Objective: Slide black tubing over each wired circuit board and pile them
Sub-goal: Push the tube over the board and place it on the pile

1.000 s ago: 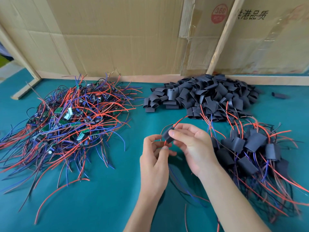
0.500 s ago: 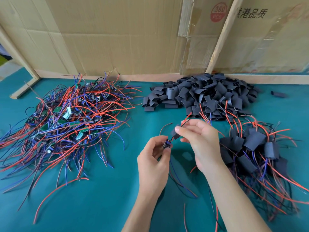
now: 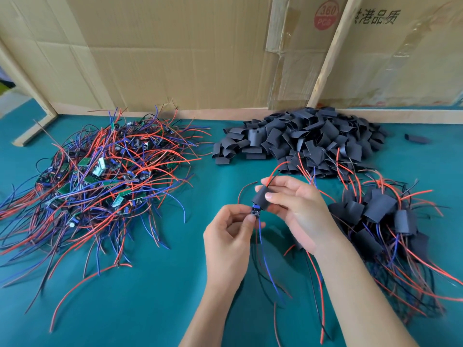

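Head view: black tubing (image 3: 261, 199) half over circuit board (image 3: 256, 210), right hand (image 3: 298, 211) and left hand (image 3: 229, 236) grips each pinching one.

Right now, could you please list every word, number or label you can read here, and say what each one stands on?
"360 PCS": red round sticker on the cardboard box behind the table.
"港品质": black print on the cardboard to the right; a wooden slat hides its beginning.
White marks on the small circuit board: too small to read.

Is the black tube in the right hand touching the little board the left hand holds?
Touching. In the head view the tube, pinched by the right hand, overlaps the board's upper end with no gap; the left hand pinches its lower end.
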Available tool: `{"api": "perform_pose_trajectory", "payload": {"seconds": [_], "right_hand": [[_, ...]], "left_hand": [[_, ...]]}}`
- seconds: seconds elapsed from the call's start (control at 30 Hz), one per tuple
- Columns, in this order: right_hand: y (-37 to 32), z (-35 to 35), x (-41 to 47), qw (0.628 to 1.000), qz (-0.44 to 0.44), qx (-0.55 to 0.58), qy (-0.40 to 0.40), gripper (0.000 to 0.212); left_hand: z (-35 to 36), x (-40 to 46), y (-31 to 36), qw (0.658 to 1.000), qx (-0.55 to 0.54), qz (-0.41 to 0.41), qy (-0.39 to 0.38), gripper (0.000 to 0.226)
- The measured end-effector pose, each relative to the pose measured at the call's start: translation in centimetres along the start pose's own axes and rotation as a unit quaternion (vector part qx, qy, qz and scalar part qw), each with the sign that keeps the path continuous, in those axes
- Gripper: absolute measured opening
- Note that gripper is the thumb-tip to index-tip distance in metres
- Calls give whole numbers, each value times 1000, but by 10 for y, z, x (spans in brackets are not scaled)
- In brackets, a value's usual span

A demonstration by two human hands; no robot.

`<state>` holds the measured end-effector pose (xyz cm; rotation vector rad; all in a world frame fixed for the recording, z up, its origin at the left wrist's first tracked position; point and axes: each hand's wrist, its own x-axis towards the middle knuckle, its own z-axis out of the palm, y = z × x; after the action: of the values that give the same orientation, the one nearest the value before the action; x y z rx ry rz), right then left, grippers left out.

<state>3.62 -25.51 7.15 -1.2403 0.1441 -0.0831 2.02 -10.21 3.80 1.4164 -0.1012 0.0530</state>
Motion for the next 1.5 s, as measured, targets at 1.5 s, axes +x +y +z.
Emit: {"api": "perform_pose_trajectory", "payload": {"seconds": [1.5], "right_hand": [[-16,9,-41,998,33,-55,0,24]], "left_hand": [[5,-2,-1,993,96,45,-56,26]]}}
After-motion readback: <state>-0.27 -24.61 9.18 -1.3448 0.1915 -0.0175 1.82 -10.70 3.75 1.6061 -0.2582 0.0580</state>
